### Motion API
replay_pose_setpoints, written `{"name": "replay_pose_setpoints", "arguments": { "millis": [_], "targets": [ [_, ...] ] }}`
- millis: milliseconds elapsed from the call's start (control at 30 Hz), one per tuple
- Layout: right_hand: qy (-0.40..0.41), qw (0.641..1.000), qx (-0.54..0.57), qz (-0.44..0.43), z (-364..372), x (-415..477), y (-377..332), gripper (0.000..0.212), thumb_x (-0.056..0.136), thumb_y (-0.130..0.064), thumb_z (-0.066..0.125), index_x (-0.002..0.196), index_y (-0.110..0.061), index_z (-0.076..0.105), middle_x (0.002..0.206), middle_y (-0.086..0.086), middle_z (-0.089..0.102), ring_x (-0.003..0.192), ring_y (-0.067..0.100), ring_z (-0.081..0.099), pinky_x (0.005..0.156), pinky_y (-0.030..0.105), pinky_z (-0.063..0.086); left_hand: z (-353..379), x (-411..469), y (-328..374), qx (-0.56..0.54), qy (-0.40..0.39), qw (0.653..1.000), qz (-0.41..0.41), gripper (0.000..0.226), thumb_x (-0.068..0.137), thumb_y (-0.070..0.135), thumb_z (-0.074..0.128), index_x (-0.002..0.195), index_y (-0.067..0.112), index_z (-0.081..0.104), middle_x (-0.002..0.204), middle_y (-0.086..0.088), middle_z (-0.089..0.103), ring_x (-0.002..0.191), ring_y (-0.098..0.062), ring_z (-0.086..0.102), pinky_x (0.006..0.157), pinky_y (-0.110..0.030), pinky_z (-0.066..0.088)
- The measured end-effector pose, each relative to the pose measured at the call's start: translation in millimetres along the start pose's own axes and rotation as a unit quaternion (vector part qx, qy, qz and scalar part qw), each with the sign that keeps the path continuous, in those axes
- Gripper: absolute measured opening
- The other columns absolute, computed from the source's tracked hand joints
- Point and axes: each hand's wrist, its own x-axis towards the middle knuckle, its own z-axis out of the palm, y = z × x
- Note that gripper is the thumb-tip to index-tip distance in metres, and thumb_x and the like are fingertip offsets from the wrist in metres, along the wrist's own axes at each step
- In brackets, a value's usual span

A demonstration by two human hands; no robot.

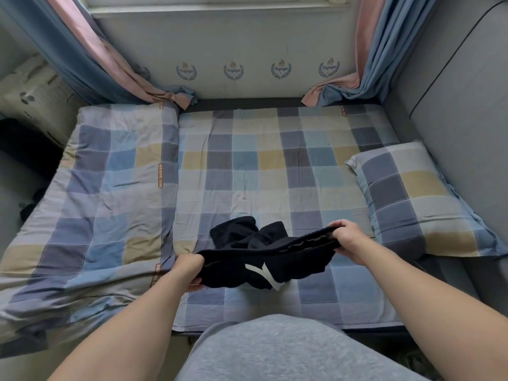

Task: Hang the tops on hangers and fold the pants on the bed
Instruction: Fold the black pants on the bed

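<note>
A pair of black pants [264,259] with a white mark on the cloth hangs stretched between my two hands, just above the checked bed sheet [247,171]. My left hand [189,270] grips one end of the waistband. The other end is gripped by my right hand [349,237], a little higher and further back. The legs trail forward and lie crumpled on the sheet behind the waistband. No hangers or tops are in view.
A folded checked quilt [104,188] covers the left side of the bed. A checked pillow [412,199] lies at the right, against a grey padded wall [461,105]. Pink and blue curtains [110,61] hang at both back corners under the window sill.
</note>
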Motion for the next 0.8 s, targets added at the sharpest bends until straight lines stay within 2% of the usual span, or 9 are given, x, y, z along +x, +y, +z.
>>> {"name": "replay_pose_setpoints", "arguments": {
  "millis": [133, 233, 300, 367, 467, 533, 633, 700, 800],
  "targets": [
    [0.015, 0.983, -0.169, -0.075, -0.7, 3.2, 3.6, 0.038, 0.085, 0.013, 0.04, 0.103, -0.011, 0.063, 0.1, 0.015, 0.061, 0.085, 0.027, 0.054, 0.065, 0.027, 0.042, -4.5, 4.1, -18.0, 0.163, -0.029, 0.983, 0.083, 0.025, 0.093, 0.034, 0.063, 0.109, 0.014, 0.064, 0.093, -0.011, 0.069, 0.071, -0.027, 0.07, 0.058, -0.031, 0.055],
    [0.067, 0.961, -0.246, -0.111, 2.0, 4.1, 3.0, 0.043, 0.085, 0.011, 0.039, 0.111, -0.012, 0.065, 0.11, 0.014, 0.061, 0.093, 0.03, 0.053, 0.07, 0.027, 0.04, -4.3, 2.3, -23.1, 0.256, -0.005, 0.954, 0.155, 0.025, 0.091, 0.014, 0.047, 0.111, 0.019, 0.061, 0.086, -0.009, 0.069, 0.051, -0.022, 0.07, 0.044, -0.026, 0.051],
    [0.115, 0.95, -0.261, -0.129, 4.1, 3.4, 1.4, 0.042, 0.086, 0.009, 0.042, 0.112, -0.014, 0.064, 0.118, 0.014, 0.06, 0.095, 0.029, 0.052, 0.075, 0.027, 0.039, -2.7, -2.0, -20.7, 0.264, -0.007, 0.95, 0.164, 0.041, 0.086, 0.007, 0.038, 0.113, 0.028, 0.059, 0.089, -0.008, 0.068, 0.049, -0.022, 0.07, 0.042, -0.026, 0.05],
    [0.133, 0.964, -0.198, -0.114, 8.2, 2.7, 0.8, 0.04, 0.088, 0.006, 0.04, 0.112, -0.017, 0.062, 0.115, 0.012, 0.061, 0.091, 0.029, 0.052, 0.073, 0.032, 0.044, -0.9, -5.5, -14.9, 0.251, -0.012, 0.954, 0.161, 0.043, 0.086, 0.005, 0.035, 0.116, 0.026, 0.06, 0.094, -0.011, 0.067, 0.049, -0.023, 0.07, 0.041, -0.026, 0.05],
    [0.099, 0.994, -0.029, -0.033, 13.0, 0.5, 0.8, 0.038, 0.091, 0.003, 0.033, 0.11, -0.017, 0.058, 0.11, 0.013, 0.059, 0.092, 0.032, 0.054, 0.076, 0.046, 0.057, 4.2, -6.5, -6.4, 0.161, -0.004, 0.981, 0.111, 0.038, 0.092, 0.006, 0.037, 0.119, 0.02, 0.06, 0.096, -0.019, 0.068, 0.044, -0.028, 0.068, 0.038, -0.029, 0.051],
    [0.083, 0.996, -0.012, -0.018, 11.7, 1.4, 2.3, 0.033, 0.092, 0.002, 0.033, 0.107, -0.016, 0.057, 0.11, 0.014, 0.058, 0.093, 0.031, 0.054, 0.08, 0.049, 0.058, 5.6, -5.0, -3.2, 0.024, -0.005, 0.999, 0.049, 0.03, 0.098, 0.01, 0.038, 0.12, 0.017, 0.057, 0.1, -0.023, 0.066, 0.05, -0.033, 0.068, 0.04, -0.034, 0.054],
    [0.081, 0.987, -0.113, -0.076, 3.9, 3.1, 4.8, 0.027, 0.091, 0.001, 0.038, 0.098, -0.017, 0.058, 0.108, 0.014, 0.062, 0.085, 0.026, 0.054, 0.074, 0.036, 0.05, 0.3, -1.0, 1.2, -0.145, -0.067, 0.987, -0.011, 0.024, 0.101, 0.007, 0.036, 0.121, 0.005, 0.05, 0.104, -0.025, 0.062, 0.068, -0.032, 0.068, 0.039, -0.033, 0.054],
    [0.083, 0.957, -0.246, -0.128, -3.8, 2.8, 5.2, 0.028, 0.085, 0.002, 0.042, 0.095, -0.02, 0.058, 0.107, 0.009, 0.063, 0.089, 0.027, 0.055, 0.07, 0.032, 0.042, -7.8, 1.0, 2.8, -0.228, -0.117, 0.965, -0.058, 0.022, 0.1, 0.002, 0.039, 0.12, 0.0, 0.048, 0.111, -0.026, 0.057, 0.077, -0.03, 0.067, 0.043, -0.033, 0.056],
    [0.106, 0.905, -0.378, -0.162, -11.2, -1.7, -0.5, 0.029, 0.079, -0.002, 0.046, 0.094, -0.024, 0.058, 0.103, 0.003, 0.057, 0.092, 0.029, 0.052, 0.074, 0.032, 0.039, -15.4, -3.0, 1.8, -0.278, -0.178, 0.936, -0.122, 0.022, 0.094, 0.001, 0.045, 0.115, 0.002, 0.049, 0.107, -0.023, 0.052, 0.066, -0.024, 0.064, 0.044, -0.033, 0.057]
  ]
}}
